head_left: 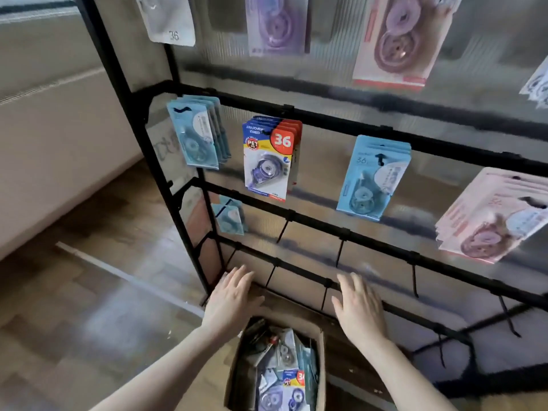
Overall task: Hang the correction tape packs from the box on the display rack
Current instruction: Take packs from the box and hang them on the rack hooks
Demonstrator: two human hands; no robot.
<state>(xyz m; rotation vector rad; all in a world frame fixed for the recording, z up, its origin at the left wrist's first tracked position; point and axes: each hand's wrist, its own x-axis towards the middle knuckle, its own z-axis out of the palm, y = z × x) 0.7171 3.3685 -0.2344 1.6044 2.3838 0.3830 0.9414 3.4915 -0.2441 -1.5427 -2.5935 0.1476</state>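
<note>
A cardboard box (234, 378) stands on the floor below me, holding several correction tape packs (284, 378). My left hand (231, 298) and my right hand (360, 307) hover above the box with fingers spread flat, holding nothing, close to the lowest bar of the black display rack (326, 284). Packs hang on the rack: light blue ones (197, 134), blue-and-red "36" ones (268, 157), more light blue ones (372, 179), pink ones (489, 221) and a small blue pack (229, 216) lower down.
Several bare black hooks (283, 229) stick out from the lower bars. More packs (394, 40) hang on the top row. A wooden floor (89, 292) lies to the left, with a pale wall (44, 143) beyond it.
</note>
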